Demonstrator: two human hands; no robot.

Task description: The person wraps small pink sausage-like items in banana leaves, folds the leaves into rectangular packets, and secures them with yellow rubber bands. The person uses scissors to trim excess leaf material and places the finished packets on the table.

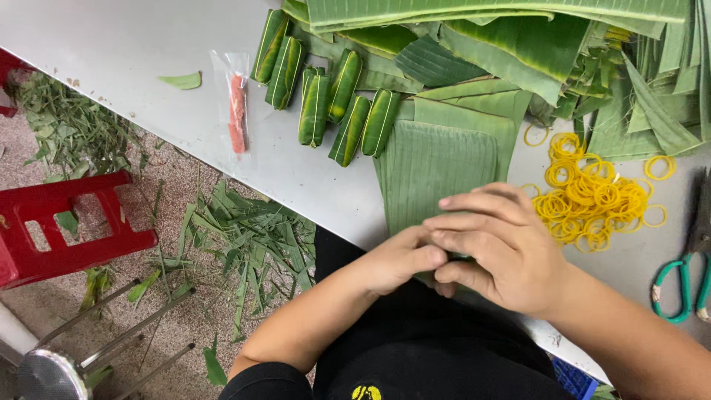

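Both hands worked at the near edge of the grey surface (148,44), pressed together over the lower end of a stack of cut banana leaf sheets (437,170). The left hand (396,261) was curled closed, thumb and fingers pinching a small dark green leaf piece (461,258) that barely showed between the two hands. The right hand (503,248) lay over it, fingers bent and wrapped round the same piece, fingertips touching the left hand. What the leaf piece enclosed could not be told; it was almost wholly hidden.

Beyond the stack, six wrapped leaf rolls (326,92), each bound with thin bands, lay side by side, slanted. Left of them lay a clear plastic sleeve with an orange-red stick inside (237,111), and farther left a lone leaf scrap (183,80). Right of the stack sat a loose heap of yellow rubber bands (589,196), close to the right hand. Scissors with green handles (685,281) lay at the right edge. Large uncut banana leaves (518,30) covered the far side of the surface.

On the floor lay leaf trimmings (244,237), a red plastic stool (59,222) and a metal stool (67,367).
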